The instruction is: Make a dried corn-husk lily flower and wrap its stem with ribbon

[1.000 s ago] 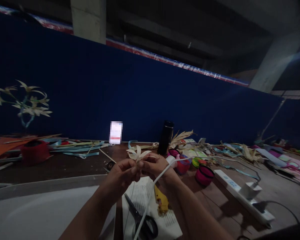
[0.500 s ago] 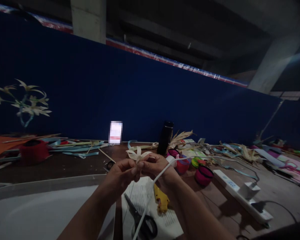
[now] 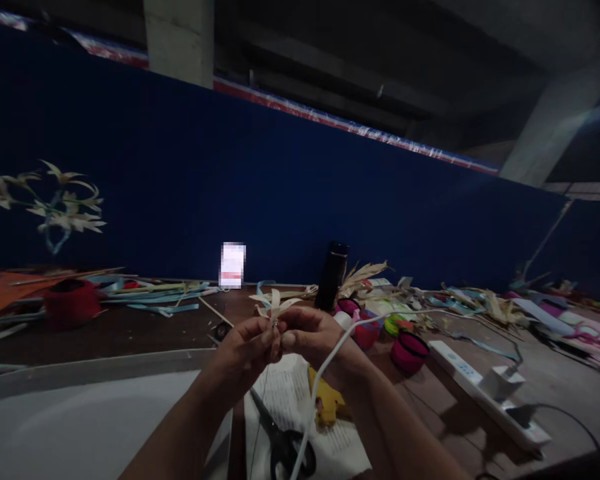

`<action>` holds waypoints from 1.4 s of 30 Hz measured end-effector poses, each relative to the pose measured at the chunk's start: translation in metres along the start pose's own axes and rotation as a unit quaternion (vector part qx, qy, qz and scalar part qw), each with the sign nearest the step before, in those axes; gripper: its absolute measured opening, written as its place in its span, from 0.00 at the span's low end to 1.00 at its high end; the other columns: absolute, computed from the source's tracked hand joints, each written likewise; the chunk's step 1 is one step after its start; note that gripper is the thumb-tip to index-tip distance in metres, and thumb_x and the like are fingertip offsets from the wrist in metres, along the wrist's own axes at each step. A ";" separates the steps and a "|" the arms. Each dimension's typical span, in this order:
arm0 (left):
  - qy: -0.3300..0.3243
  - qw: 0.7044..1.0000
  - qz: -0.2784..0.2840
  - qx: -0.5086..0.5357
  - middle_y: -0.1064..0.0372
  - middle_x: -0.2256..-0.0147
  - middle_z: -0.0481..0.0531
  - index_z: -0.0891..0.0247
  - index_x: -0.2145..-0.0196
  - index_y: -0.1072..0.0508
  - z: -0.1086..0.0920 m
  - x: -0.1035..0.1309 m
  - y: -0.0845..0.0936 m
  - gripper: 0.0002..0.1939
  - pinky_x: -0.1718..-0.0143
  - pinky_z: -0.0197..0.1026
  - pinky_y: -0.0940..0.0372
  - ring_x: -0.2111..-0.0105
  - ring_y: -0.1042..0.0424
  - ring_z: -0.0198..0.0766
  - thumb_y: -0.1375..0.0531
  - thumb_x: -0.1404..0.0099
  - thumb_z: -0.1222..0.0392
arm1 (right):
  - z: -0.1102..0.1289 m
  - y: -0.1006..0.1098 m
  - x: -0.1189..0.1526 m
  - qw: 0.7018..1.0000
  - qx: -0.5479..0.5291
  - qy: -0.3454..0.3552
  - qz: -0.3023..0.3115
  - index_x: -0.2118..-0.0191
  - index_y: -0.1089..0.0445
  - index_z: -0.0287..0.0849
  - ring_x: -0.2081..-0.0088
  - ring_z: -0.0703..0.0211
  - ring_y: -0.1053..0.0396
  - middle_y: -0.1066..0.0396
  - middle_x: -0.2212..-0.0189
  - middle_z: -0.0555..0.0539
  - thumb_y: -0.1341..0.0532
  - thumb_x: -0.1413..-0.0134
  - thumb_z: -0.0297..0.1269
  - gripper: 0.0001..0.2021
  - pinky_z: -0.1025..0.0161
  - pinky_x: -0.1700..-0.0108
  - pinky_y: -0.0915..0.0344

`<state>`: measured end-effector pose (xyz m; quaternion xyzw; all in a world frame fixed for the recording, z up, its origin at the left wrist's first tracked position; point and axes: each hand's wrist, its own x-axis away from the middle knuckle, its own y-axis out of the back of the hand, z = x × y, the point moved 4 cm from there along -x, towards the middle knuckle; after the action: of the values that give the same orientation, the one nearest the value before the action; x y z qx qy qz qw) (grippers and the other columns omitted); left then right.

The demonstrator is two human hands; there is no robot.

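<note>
Between my two hands is a pale flower (image 3: 275, 303) with long narrow petals, its base pinched by my fingers. My left hand (image 3: 245, 343) is closed on that base from the left. From the right, my right hand (image 3: 313, 340) closes its thumb and fingers at the same spot, so the flower's lower part is mostly hidden. Below the hands lie black-handled scissors (image 3: 283, 443) on a printed sheet (image 3: 287, 380). A yellow glue gun (image 3: 326, 403) rests partly behind my right forearm, and a white cable (image 3: 313, 400) runs in front of it.
At the left front is a white tray (image 3: 180, 361). A white power strip (image 3: 510, 413) with plugs lies at the right. Behind stand a black bottle (image 3: 331, 277), a lit phone (image 3: 233, 265), red and pink round containers (image 3: 410, 351), ribbon scraps and a flower arrangement (image 3: 63, 207).
The flower has turned in my fingers, and its petals stand more upright. My right fingers have shifted slightly around its base. The view has moved a little.
</note>
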<state>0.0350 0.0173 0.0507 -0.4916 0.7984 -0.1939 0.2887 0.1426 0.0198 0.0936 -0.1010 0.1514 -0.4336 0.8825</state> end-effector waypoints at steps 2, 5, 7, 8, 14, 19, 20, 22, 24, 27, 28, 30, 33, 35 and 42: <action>0.003 1.000 0.002 0.003 0.35 0.79 0.47 0.67 0.76 0.29 0.001 0.000 0.002 0.07 0.70 0.33 0.42 0.77 0.37 0.28 0.38 0.44 0.62 | 0.001 -0.001 0.001 1.000 0.003 0.000 -0.009 0.66 0.29 0.36 0.75 0.63 0.31 0.29 0.76 0.50 0.30 0.64 0.33 0.14 0.62 0.68 0.35; 0.009 1.000 0.007 0.005 0.35 0.80 0.47 0.67 0.78 0.30 0.000 0.000 0.001 0.08 0.71 0.31 0.42 0.77 0.37 0.28 0.38 0.44 0.62 | 0.002 -0.004 0.002 0.999 0.020 0.019 -0.024 0.68 0.29 0.35 0.77 0.63 0.31 0.29 0.78 0.50 0.32 0.60 0.34 0.11 0.62 0.69 0.35; 0.019 1.000 0.007 0.006 0.35 0.81 0.47 0.67 0.79 0.31 0.000 0.000 0.000 0.08 0.71 0.31 0.42 0.77 0.37 0.28 0.36 0.46 0.62 | 0.003 -0.004 0.001 0.999 0.031 0.031 -0.030 0.69 0.29 0.35 0.77 0.62 0.31 0.28 0.79 0.49 0.32 0.60 0.34 0.10 0.62 0.70 0.35; 0.025 1.000 0.005 0.007 0.35 0.81 0.46 0.66 0.79 0.31 0.000 0.001 0.000 0.08 0.72 0.31 0.43 0.78 0.37 0.28 0.36 0.47 0.62 | 0.002 -0.004 0.000 0.998 0.035 0.034 -0.030 0.70 0.29 0.35 0.78 0.62 0.31 0.28 0.80 0.49 0.32 0.60 0.34 0.10 0.62 0.71 0.35; 0.041 0.999 -0.004 0.010 0.34 0.80 0.47 0.66 0.74 0.28 0.005 0.002 0.003 0.06 0.74 0.31 0.44 0.79 0.38 0.27 0.35 0.48 0.63 | 0.002 0.002 -0.006 0.999 0.041 0.019 0.002 0.74 0.29 0.34 0.79 0.61 0.31 0.28 0.80 0.48 0.32 0.60 0.35 0.09 0.63 0.73 0.34; 0.036 0.999 0.007 0.017 0.34 0.80 0.47 0.66 0.75 0.28 0.004 0.002 0.000 0.07 0.74 0.31 0.44 0.79 0.38 0.28 0.34 0.49 0.62 | 0.000 0.006 -0.008 0.998 0.050 0.030 0.010 0.75 0.28 0.34 0.79 0.61 0.31 0.29 0.80 0.48 0.32 0.61 0.34 0.08 0.62 0.73 0.34; 0.037 0.999 0.005 0.018 0.34 0.80 0.47 0.66 0.75 0.28 0.004 0.002 0.000 0.07 0.74 0.31 0.44 0.79 0.37 0.28 0.34 0.50 0.62 | 0.000 0.007 -0.009 0.998 0.054 0.031 0.009 0.75 0.28 0.34 0.78 0.61 0.31 0.29 0.81 0.49 0.32 0.61 0.34 0.09 0.62 0.73 0.34; 0.046 0.999 -0.001 0.017 0.34 0.80 0.47 0.66 0.76 0.28 0.004 0.002 -0.001 0.07 0.74 0.31 0.44 0.78 0.37 0.28 0.33 0.50 0.63 | 0.000 0.008 -0.008 0.998 0.062 0.029 0.005 0.74 0.29 0.35 0.78 0.61 0.31 0.29 0.81 0.49 0.32 0.60 0.35 0.08 0.62 0.72 0.34; 0.043 0.999 -0.005 0.013 0.35 0.80 0.47 0.66 0.78 0.29 0.002 0.001 -0.001 0.07 0.74 0.30 0.44 0.78 0.37 0.28 0.34 0.49 0.63 | 0.002 0.006 -0.005 0.997 0.066 0.026 0.004 0.73 0.28 0.35 0.77 0.61 0.30 0.28 0.80 0.49 0.32 0.60 0.34 0.08 0.61 0.71 0.33; 0.014 1.000 -0.017 -0.005 0.35 0.80 0.47 0.66 0.79 0.30 -0.001 0.000 0.000 0.08 0.72 0.31 0.42 0.77 0.37 0.28 0.36 0.46 0.62 | 0.007 0.002 0.000 0.997 0.065 0.028 -0.003 0.69 0.28 0.37 0.73 0.61 0.30 0.28 0.75 0.50 0.31 0.62 0.33 0.10 0.61 0.67 0.33; 0.003 1.000 -0.019 -0.012 0.35 0.80 0.47 0.66 0.79 0.30 -0.002 0.000 0.000 0.08 0.71 0.31 0.41 0.77 0.37 0.28 0.37 0.45 0.62 | 0.008 0.001 0.002 0.998 0.061 0.031 -0.011 0.67 0.28 0.39 0.71 0.61 0.30 0.28 0.73 0.50 0.31 0.63 0.32 0.13 0.61 0.65 0.33; -0.012 0.999 -0.020 -0.026 0.35 0.79 0.47 0.67 0.78 0.30 -0.004 0.000 0.000 0.09 0.70 0.32 0.40 0.76 0.36 0.29 0.37 0.45 0.61 | 0.010 0.003 0.007 0.998 0.046 0.038 -0.030 0.60 0.29 0.41 0.66 0.61 0.30 0.29 0.68 0.50 0.30 0.64 0.31 0.20 0.61 0.61 0.34; -0.015 0.998 -0.035 -0.053 0.34 0.79 0.47 0.67 0.78 0.31 -0.008 0.004 0.004 0.09 0.72 0.31 0.40 0.77 0.36 0.29 0.37 0.46 0.60 | 0.007 0.019 0.018 0.994 0.062 0.029 -0.085 0.52 0.33 0.42 0.66 0.62 0.31 0.29 0.66 0.48 0.30 0.64 0.32 0.27 0.63 0.62 0.35; 0.002 0.996 -0.070 -0.060 0.34 0.78 0.46 0.65 0.73 0.29 -0.009 0.006 0.008 0.07 0.76 0.30 0.41 0.78 0.36 0.29 0.36 0.47 0.60 | 0.005 0.036 0.034 0.981 0.131 0.007 -0.143 0.55 0.32 0.41 0.71 0.66 0.34 0.29 0.69 0.49 0.32 0.61 0.35 0.23 0.67 0.68 0.38; -0.004 0.987 -0.153 -0.040 0.35 0.79 0.44 0.64 0.72 0.30 -0.007 -0.002 0.035 0.13 0.76 0.32 0.38 0.77 0.36 0.31 0.31 0.55 0.61 | -0.004 0.064 0.143 0.889 0.389 -0.108 -0.215 0.68 0.25 0.39 0.74 0.65 0.35 0.28 0.76 0.51 0.39 0.53 0.34 0.07 0.70 0.72 0.41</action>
<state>0.0075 0.0348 0.0352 -0.6200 0.7196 -0.2020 0.2387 0.2711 -0.0555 0.0439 0.1744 -0.1515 -0.6229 0.7474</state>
